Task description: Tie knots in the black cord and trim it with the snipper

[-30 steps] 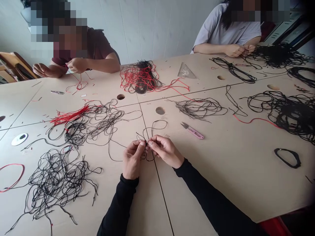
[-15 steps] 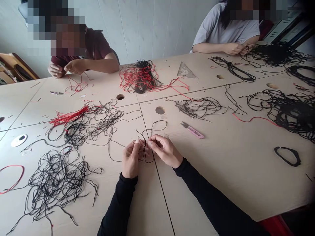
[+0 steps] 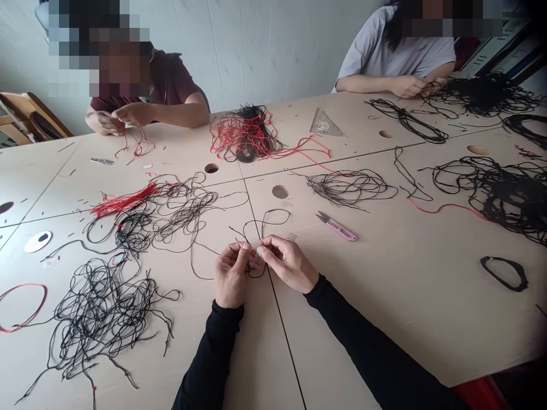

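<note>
Near the middle of the table my left hand (image 3: pixel 233 270) and my right hand (image 3: pixel 291 262) meet, thumbs and forefingers pinched on a thin black cord (image 3: pixel 277 211). Loops of this cord stick out above and below my fingers, and a short knotted end points up to the left. The spot between the fingertips is too small and covered to make out. A pair of pink-handled thread snips (image 3: pixel 341 229) lies to the right of my right hand. Left of my left hand spreads a tangled heap of black cords (image 3: pixel 102 313).
Bundles of red cord (image 3: pixel 126 202) and of mixed red and black cord (image 3: pixel 248 136) lie farther off. A clear set square (image 3: pixel 325 122), a black cord coil (image 3: pixel 350 187) and a black band (image 3: pixel 504 273) rest on the table. Two people handle cords across from me.
My fingertips have come closer together, and the loop below them has shrunk and moved partly behind my hands. The view has shifted slightly.
</note>
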A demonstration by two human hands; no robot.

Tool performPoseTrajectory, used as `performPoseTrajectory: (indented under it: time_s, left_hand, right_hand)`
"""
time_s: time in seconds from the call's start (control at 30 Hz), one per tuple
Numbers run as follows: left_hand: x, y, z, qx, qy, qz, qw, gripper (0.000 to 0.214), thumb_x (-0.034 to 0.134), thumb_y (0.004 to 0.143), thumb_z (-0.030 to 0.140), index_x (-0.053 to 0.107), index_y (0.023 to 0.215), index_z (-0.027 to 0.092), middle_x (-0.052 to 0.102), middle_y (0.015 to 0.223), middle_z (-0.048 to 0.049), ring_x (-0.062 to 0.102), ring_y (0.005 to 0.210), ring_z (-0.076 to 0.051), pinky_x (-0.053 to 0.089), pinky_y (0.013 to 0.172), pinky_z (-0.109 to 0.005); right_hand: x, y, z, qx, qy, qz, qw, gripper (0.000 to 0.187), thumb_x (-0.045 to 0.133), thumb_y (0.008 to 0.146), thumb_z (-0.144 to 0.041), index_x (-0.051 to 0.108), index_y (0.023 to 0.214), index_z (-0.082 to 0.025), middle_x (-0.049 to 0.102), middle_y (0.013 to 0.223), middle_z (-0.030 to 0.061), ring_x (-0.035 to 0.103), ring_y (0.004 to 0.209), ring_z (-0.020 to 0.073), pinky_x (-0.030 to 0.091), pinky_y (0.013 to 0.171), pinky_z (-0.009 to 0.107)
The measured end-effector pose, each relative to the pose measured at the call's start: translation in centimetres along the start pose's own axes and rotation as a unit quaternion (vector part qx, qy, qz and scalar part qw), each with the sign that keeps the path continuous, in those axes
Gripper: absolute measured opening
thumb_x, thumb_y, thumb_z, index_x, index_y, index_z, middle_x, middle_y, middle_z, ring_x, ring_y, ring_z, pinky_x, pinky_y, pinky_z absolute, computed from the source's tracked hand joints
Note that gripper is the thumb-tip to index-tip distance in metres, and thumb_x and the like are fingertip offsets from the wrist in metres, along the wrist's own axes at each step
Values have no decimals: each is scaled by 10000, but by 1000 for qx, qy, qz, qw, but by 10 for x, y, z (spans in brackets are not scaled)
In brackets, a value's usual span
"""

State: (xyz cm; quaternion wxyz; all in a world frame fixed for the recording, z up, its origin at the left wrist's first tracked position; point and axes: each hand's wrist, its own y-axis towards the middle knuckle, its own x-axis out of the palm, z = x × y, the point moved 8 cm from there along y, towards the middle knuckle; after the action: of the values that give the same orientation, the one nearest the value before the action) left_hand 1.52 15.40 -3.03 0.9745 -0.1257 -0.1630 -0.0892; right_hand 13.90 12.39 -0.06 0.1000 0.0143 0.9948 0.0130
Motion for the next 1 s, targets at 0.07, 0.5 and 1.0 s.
performPoseTrajectory:
  time_s: [0.07, 0.5, 1.0]
  left_hand:
    - [2, 1, -1, -6, 2, -13, 1000, 333, 787, 714, 422, 628, 764, 134, 644, 705, -16, 601, 575, -110, 532, 552, -249]
    - [9, -11, 3, 90, 183, -18, 979, 294, 691, 803, 429, 644, 748, 145, 573, 563, 5, 499, 501, -104, 418, 476, -217]
    - [6, -5, 5, 25, 25, 0, 999, 287, 770, 741, 378, 628, 686, 134, 631, 615, -13, 556, 477, -106, 465, 456, -238]
  right_hand:
    - [-2, 0, 1, 3, -7, 7, 1000, 245, 528, 920, -399, 609, 877, -172, 631, 735, 12, 517, 606, 130, 419, 587, 253]
    - [-11, -10, -32, -154, -151, 120, 969, 134, 595, 878, -262, 684, 950, -193, 518, 721, 1, 478, 618, 127, 451, 603, 254]
    - [-24, 0, 8, 22, 159, 116, 980, 191, 527, 900, -371, 532, 851, -186, 419, 583, -61, 359, 506, 97, 308, 485, 231]
